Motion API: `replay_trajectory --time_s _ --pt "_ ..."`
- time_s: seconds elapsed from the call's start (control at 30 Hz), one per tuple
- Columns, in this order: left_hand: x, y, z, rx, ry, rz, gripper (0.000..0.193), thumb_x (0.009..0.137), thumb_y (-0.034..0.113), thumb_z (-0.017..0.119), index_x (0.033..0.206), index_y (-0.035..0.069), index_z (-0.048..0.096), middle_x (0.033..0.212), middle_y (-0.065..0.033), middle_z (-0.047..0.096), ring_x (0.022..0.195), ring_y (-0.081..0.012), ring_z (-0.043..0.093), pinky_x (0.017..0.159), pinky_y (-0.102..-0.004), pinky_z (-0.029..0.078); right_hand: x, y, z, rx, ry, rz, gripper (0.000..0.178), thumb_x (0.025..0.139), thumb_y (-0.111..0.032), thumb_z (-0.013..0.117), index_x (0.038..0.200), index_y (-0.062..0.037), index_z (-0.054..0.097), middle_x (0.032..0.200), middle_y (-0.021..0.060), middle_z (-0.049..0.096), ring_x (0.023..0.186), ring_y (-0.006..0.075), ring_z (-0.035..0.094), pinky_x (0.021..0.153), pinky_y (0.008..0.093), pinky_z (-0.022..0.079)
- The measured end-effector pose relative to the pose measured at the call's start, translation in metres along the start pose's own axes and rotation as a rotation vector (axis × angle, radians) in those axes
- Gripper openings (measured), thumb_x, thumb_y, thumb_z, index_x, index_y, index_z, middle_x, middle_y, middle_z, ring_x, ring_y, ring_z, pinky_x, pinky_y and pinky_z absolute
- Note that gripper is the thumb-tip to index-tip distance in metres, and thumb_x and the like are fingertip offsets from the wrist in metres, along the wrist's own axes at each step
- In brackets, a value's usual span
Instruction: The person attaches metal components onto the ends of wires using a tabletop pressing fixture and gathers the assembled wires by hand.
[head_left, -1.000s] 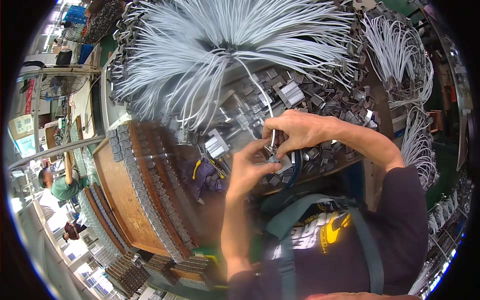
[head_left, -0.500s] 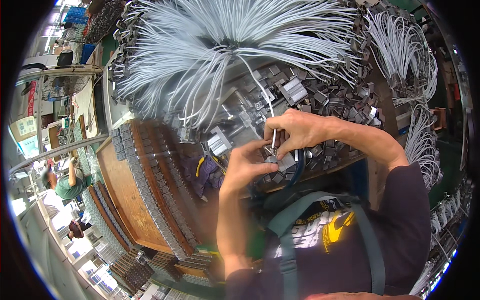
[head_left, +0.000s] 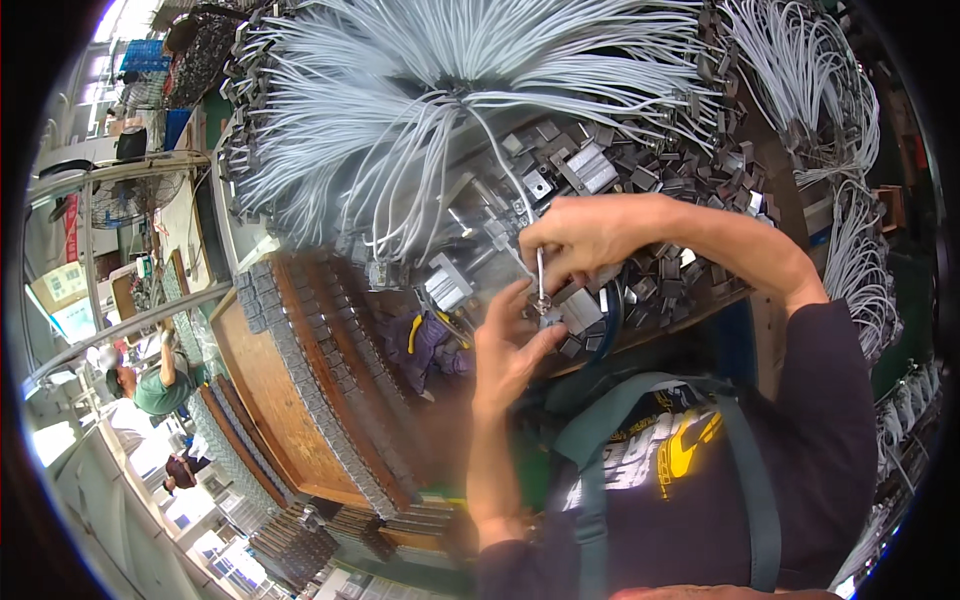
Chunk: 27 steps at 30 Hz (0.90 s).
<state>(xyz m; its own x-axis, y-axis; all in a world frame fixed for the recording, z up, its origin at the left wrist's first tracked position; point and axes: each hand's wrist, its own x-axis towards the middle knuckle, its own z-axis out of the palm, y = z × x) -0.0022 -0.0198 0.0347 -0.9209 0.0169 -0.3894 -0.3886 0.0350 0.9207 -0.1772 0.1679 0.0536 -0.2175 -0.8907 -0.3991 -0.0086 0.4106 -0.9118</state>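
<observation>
A white cable (head_left: 507,165) runs down from the big bundle (head_left: 420,50) to my hands. My right hand (head_left: 590,235) is closed on it near its lower end, fingers bent round it. Just below, a small metal fitting (head_left: 543,304) shows at the cable's tip. My left hand (head_left: 505,350) curls in from the lower left, its thumb and finger about a small grey metal piece (head_left: 550,319) under that tip; its far fingers are partly hidden. A shiny metal block (head_left: 580,312) lies right beside it. Behind my hands stands a metal fixture (head_left: 500,232).
Loose metal blocks (head_left: 690,190) are heaped to the right on the bench. More white cables (head_left: 785,70) hang at the far right. At left, rows of grey parts (head_left: 300,370) stand by a wooden board (head_left: 265,400). A purple cloth (head_left: 432,350) lies near my left hand. A person (head_left: 160,390) is further left.
The whole view has shifted a little. My left thumb and finger have spread slightly apart around the small metal piece; my right hand keeps its grip on the cable.
</observation>
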Motion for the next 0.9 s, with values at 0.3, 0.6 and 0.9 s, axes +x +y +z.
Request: replay_trajectory --time_s 0.3,0.6,0.9 --pt "0.001 -0.044 0.022 -0.111 0.159 0.208 0.036 0.091 0.000 0.076 0.121 -0.002 0.057 0.101 -0.0121 0.073 0.084 -0.0142 0.072 0.067 -0.0220 0.054 0.002 0.023 0.024 -0.209 0.320 -0.351 0.014 0.096 -0.009 0.062 0.098 0.0041 0.058 0.069 0.0194 0.067 0.061 0.0297 0.069 0.057 0.0416 0.052" --pt "0.034 -0.020 0.031 -0.267 0.337 -0.045 0.032 0.095 0.011 0.076 0.116 -0.003 0.057 0.099 -0.0088 0.072 0.083 -0.0133 0.069 0.073 -0.0251 0.056 0.006 0.016 0.027 -0.507 0.352 -0.267 0.062 0.072 -0.041 0.089 0.091 0.0069 0.054 0.068 0.0224 0.065 0.064 0.0428 0.066 0.061 0.0457 0.054" --pt "0.022 -0.001 0.000 -0.183 0.404 0.030 0.043 0.101 0.019 0.067 0.135 -0.003 0.052 0.122 -0.0161 0.066 0.094 -0.0214 0.072 0.075 -0.0322 0.061 0.017 0.013 -0.002 -0.681 0.327 -0.242 0.046 0.073 -0.025 0.083 0.089 0.0070 0.054 0.071 0.0257 0.066 0.073 0.0442 0.069 0.066 0.0487 0.056"
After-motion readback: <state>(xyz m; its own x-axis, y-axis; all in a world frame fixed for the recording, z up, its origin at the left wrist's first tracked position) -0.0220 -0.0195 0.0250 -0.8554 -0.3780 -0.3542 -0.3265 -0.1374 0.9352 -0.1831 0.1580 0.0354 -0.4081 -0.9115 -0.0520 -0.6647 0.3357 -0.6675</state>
